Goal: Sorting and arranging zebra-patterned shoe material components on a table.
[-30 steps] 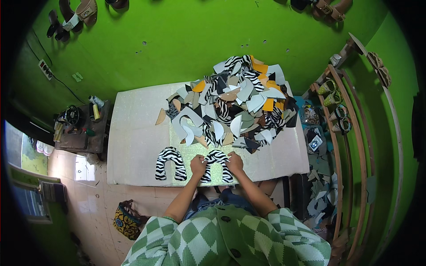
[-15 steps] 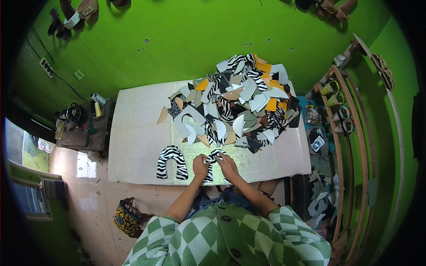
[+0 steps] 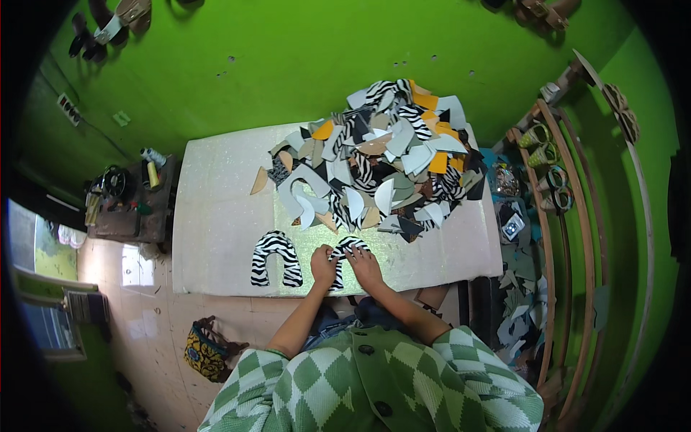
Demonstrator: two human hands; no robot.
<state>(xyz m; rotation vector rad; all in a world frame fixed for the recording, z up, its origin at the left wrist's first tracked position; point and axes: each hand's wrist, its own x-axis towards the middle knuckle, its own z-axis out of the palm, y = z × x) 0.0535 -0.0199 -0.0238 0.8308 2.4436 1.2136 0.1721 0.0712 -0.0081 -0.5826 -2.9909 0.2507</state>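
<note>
At the table's front edge, a zebra-striped arched piece (image 3: 351,243) lies between my two hands, its curve pointing away from me. My left hand (image 3: 324,266) is closed on the left side of its curve, with bent fingers. My right hand (image 3: 366,267) grips the right side, fingertips over the stripes; the hand covers part of that leg. A second zebra-striped arched piece (image 3: 276,248) of similar shape lies flat to the left, touched by neither hand.
A large heap of cut scraps (image 3: 389,155) covers the back right of the pale table (image 3: 223,194). On the left stands a small dark table (image 3: 129,225) with thread spools. A wooden rack (image 3: 548,237) with sandals is at right; a patterned bag (image 3: 205,353) sits on the floor.
Around the arch, my hands have shifted: the right fingers now lie lower over its right side, and more of the curved top shows. The whole view has tilted slightly.
</note>
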